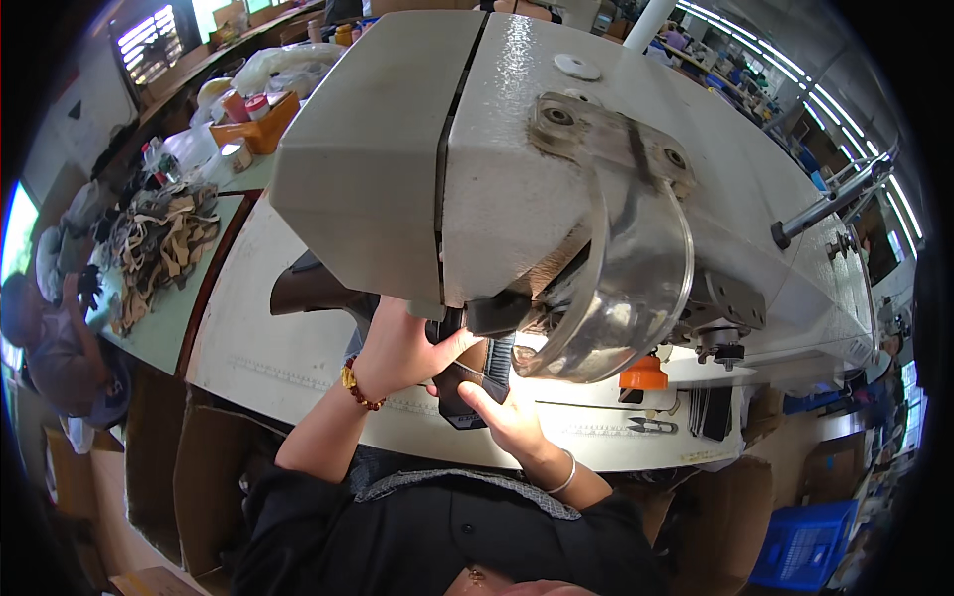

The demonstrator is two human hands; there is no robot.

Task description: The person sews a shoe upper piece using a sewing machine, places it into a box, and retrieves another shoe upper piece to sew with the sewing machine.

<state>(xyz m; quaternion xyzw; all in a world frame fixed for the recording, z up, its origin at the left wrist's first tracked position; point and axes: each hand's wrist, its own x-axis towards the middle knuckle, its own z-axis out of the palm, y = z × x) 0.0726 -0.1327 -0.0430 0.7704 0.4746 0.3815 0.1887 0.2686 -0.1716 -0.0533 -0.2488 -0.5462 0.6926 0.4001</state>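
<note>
A dark brown leather piece, perhaps a shoe upper, lies under the head of a pale grey sewing machine. Part of it comes out toward me as a dark strip with a black ribbed inset and a small printed mark. My left hand, with a beaded bracelet, is closed on the piece close to the needle area; some of its fingers are hidden by the machine. Lower and to the right, my right hand grips the near end, thumb on top. The machine head hides the needle and the stitching spot.
A clear curved guard hangs right of the needle area. On the white table lie thread snips and black strips. Leather scraps heap on the left table, where another person sits. A blue crate stands lower right.
</note>
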